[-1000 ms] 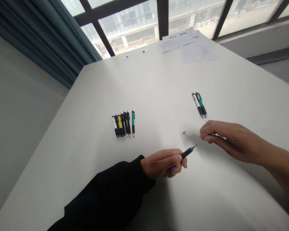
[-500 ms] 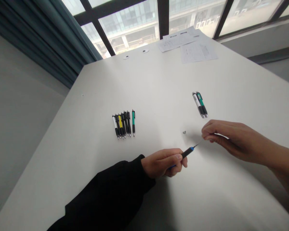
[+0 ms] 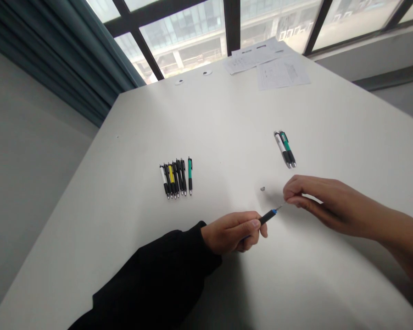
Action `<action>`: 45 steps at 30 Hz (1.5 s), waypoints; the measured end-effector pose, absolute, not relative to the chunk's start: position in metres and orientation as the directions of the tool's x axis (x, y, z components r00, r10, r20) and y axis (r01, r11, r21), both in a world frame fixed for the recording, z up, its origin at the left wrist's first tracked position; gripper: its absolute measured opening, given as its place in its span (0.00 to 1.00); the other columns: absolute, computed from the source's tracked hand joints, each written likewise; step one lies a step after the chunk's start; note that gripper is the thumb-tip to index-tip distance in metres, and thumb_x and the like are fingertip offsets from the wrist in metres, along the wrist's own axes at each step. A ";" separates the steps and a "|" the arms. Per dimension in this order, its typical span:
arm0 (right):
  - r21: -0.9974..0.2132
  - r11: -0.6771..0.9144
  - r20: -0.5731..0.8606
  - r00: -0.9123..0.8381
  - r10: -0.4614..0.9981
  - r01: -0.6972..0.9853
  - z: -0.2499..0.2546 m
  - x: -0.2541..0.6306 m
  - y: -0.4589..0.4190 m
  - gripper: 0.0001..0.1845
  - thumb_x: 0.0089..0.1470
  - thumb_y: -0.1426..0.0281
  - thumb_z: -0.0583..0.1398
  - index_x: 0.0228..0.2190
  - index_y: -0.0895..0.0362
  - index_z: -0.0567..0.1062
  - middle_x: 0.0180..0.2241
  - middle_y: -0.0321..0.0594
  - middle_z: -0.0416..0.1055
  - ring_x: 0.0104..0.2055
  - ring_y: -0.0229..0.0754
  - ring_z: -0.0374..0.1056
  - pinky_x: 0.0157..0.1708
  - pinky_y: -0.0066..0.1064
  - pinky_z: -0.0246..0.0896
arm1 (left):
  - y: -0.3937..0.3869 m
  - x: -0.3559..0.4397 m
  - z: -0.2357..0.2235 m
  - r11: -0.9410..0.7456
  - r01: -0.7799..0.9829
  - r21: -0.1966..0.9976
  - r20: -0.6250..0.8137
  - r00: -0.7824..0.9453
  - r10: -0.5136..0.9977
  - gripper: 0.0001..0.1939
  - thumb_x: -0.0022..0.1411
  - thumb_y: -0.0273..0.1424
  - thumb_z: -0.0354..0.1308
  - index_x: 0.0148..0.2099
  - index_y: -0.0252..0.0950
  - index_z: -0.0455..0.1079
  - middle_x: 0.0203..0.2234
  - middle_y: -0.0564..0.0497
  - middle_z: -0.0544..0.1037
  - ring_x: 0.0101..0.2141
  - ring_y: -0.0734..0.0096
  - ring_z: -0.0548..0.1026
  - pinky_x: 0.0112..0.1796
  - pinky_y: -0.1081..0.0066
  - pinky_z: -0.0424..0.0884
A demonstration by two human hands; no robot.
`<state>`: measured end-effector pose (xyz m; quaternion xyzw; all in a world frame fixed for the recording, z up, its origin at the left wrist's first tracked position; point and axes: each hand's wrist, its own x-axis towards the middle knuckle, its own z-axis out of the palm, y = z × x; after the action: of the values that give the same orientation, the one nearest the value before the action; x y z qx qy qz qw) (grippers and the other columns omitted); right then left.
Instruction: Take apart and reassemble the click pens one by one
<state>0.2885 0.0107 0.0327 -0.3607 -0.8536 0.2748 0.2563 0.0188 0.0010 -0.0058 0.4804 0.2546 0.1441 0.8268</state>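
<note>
My left hand (image 3: 236, 231) is closed around a blue pen (image 3: 268, 217) with a black rubber grip, its open front end pointing up and to the right. A thin pen refill (image 3: 279, 207) sticks out of that end. My right hand (image 3: 308, 195) pinches the far end of the refill, close to the pen; the fingers hide most of that end. Beyond the pen, a small silver pen tip (image 3: 262, 189) lies loose on the white table (image 3: 227, 123).
Several pens (image 3: 174, 178) lie side by side on the left, black, white, yellow and green ones. A white pen (image 3: 282, 149) and a green pen (image 3: 288, 149) lie together at the right. Paper sheets (image 3: 282, 73) rest by the window.
My right hand has moved down and left toward the pen, and less of the refill shows between the pen and the fingers. My left hand stays almost still.
</note>
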 end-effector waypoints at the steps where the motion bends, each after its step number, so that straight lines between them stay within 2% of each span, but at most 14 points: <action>1: -0.659 0.585 0.238 -0.608 0.758 0.472 0.032 0.287 0.010 0.04 0.66 0.71 0.56 0.38 0.53 0.71 0.32 0.38 0.74 0.31 0.39 0.69 0.32 0.30 0.63 | 0.001 0.019 -0.005 0.496 0.009 0.868 -0.284 0.829 0.482 0.20 0.71 0.46 0.52 0.42 0.31 0.67 0.18 0.60 0.62 0.17 0.80 0.54 0.18 0.76 0.52; 6: -0.723 0.518 0.194 -0.586 0.787 0.457 0.030 0.281 0.008 0.03 0.65 0.69 0.58 0.37 0.54 0.72 0.30 0.37 0.73 0.29 0.38 0.68 0.30 0.29 0.64 | 0.001 0.019 -0.005 0.490 0.003 0.871 -0.274 0.833 0.481 0.20 0.72 0.45 0.51 0.42 0.31 0.67 0.18 0.60 0.62 0.17 0.80 0.55 0.19 0.76 0.52; 15: -0.914 0.256 0.042 -0.555 0.831 0.315 0.027 0.273 0.005 0.08 0.63 0.65 0.62 0.34 0.56 0.76 0.29 0.38 0.74 0.29 0.38 0.68 0.29 0.29 0.64 | 0.000 0.020 -0.006 0.475 -0.019 0.880 -0.250 0.831 0.496 0.19 0.73 0.44 0.50 0.42 0.31 0.66 0.18 0.60 0.62 0.17 0.80 0.55 0.19 0.76 0.53; 21: -0.968 0.111 -0.023 -0.517 0.855 0.226 0.020 0.269 0.005 0.11 0.61 0.61 0.65 0.34 0.56 0.79 0.28 0.37 0.74 0.28 0.36 0.67 0.27 0.28 0.62 | -0.001 0.020 -0.005 0.481 -0.020 0.876 -0.248 0.838 0.486 0.19 0.72 0.45 0.51 0.42 0.31 0.66 0.18 0.60 0.62 0.17 0.80 0.56 0.19 0.76 0.53; 25: -0.982 0.089 -0.007 -0.507 0.862 0.165 0.017 0.268 0.008 0.09 0.57 0.62 0.69 0.32 0.56 0.83 0.30 0.40 0.77 0.31 0.39 0.72 0.31 0.30 0.66 | -0.001 0.019 -0.005 0.485 -0.018 0.874 -0.246 0.845 0.475 0.19 0.72 0.45 0.51 0.42 0.31 0.66 0.18 0.60 0.62 0.17 0.79 0.56 0.19 0.76 0.52; 28: -0.991 0.066 -0.003 -0.513 0.859 0.117 0.015 0.269 0.011 0.08 0.53 0.64 0.71 0.30 0.56 0.84 0.28 0.39 0.77 0.30 0.38 0.72 0.29 0.29 0.67 | -0.001 0.018 -0.005 0.477 -0.010 0.879 -0.244 0.849 0.469 0.20 0.72 0.46 0.52 0.42 0.31 0.67 0.19 0.59 0.62 0.18 0.79 0.57 0.20 0.75 0.53; 31: -0.993 0.045 -0.020 -0.533 0.846 0.108 0.012 0.273 0.013 0.10 0.50 0.65 0.73 0.36 0.55 0.84 0.28 0.37 0.76 0.29 0.38 0.71 0.30 0.30 0.68 | -0.001 0.018 -0.005 0.480 0.000 0.877 -0.260 0.840 0.475 0.21 0.71 0.48 0.52 0.41 0.32 0.66 0.19 0.59 0.63 0.18 0.79 0.57 0.20 0.75 0.53; 33: -0.990 0.075 0.000 -0.530 0.848 0.121 0.008 0.278 0.015 0.17 0.49 0.66 0.73 0.42 0.54 0.83 0.29 0.36 0.75 0.30 0.38 0.71 0.31 0.31 0.70 | -0.001 0.019 -0.004 0.483 0.005 0.876 -0.267 0.838 0.475 0.21 0.71 0.48 0.52 0.41 0.32 0.66 0.18 0.59 0.63 0.17 0.79 0.56 0.20 0.75 0.53; 35: -0.963 0.193 0.078 -0.496 0.865 0.186 0.005 0.283 0.018 0.19 0.52 0.65 0.71 0.46 0.54 0.81 0.30 0.37 0.75 0.31 0.39 0.71 0.33 0.33 0.70 | -0.001 0.019 -0.002 0.482 0.013 0.876 -0.270 0.841 0.468 0.21 0.71 0.47 0.52 0.41 0.32 0.66 0.18 0.59 0.62 0.18 0.79 0.56 0.20 0.75 0.53; 38: -0.816 0.429 0.220 -0.477 0.851 0.388 -0.002 0.283 0.021 0.20 0.59 0.67 0.66 0.53 0.53 0.77 0.41 0.45 0.76 0.35 0.41 0.71 0.37 0.37 0.71 | 0.000 0.019 -0.001 0.474 0.009 0.881 -0.258 0.848 0.463 0.20 0.72 0.46 0.51 0.42 0.31 0.66 0.18 0.60 0.62 0.18 0.79 0.55 0.20 0.74 0.53; 40: -0.712 0.518 0.253 -0.515 0.819 0.474 -0.007 0.278 0.022 0.21 0.62 0.68 0.62 0.57 0.53 0.75 0.48 0.50 0.75 0.41 0.45 0.73 0.42 0.40 0.72 | 0.000 0.019 -0.001 0.474 0.001 0.881 -0.252 0.848 0.466 0.20 0.72 0.46 0.51 0.42 0.31 0.66 0.18 0.60 0.62 0.17 0.79 0.55 0.20 0.74 0.52; 42: -0.655 0.569 0.270 -0.549 0.791 0.497 -0.010 0.272 0.022 0.18 0.64 0.70 0.59 0.54 0.54 0.77 0.48 0.51 0.76 0.45 0.48 0.74 0.46 0.42 0.72 | -0.001 0.020 -0.002 0.474 -0.004 0.881 -0.250 0.845 0.473 0.20 0.72 0.45 0.51 0.42 0.31 0.66 0.18 0.60 0.62 0.17 0.79 0.55 0.20 0.74 0.52; 45: -0.652 0.570 0.259 -0.560 0.787 0.500 -0.008 0.271 0.023 0.12 0.64 0.71 0.58 0.45 0.55 0.80 0.41 0.48 0.78 0.42 0.47 0.75 0.44 0.40 0.71 | -0.001 0.020 -0.003 0.468 0.000 0.884 -0.253 0.841 0.478 0.20 0.72 0.46 0.51 0.42 0.31 0.66 0.18 0.60 0.62 0.17 0.79 0.56 0.20 0.74 0.53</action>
<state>0.2709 0.0225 -0.0084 -0.3818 -0.8429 0.2631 0.2729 0.0202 -0.0012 -0.0031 0.4947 0.2413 0.1454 0.8221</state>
